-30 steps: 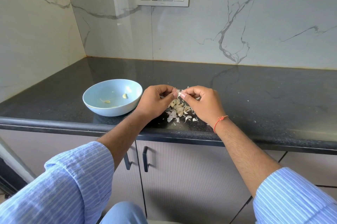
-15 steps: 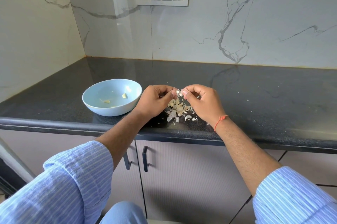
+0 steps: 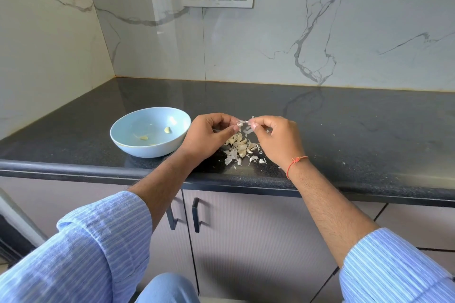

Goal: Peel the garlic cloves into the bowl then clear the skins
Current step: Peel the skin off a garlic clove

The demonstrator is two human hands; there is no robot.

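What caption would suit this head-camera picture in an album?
Both hands pinch a garlic clove above loose skins, beside a blue bowl.

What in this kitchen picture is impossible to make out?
- Head view: the clove between left hand and right hand is mostly hidden by fingers.
- Pile: pieces too small to tell cloves from skins.
- Bowl: near wall hides part of its floor.

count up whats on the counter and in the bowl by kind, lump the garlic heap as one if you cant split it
bowl: 1
peeled cloves in the bowl: 2 plain to see, perhaps a third at the near wall
heap of cloves and skins: 1, too tangled to split
clove held between the hands: 1
hands: 2, left and right
total: 7
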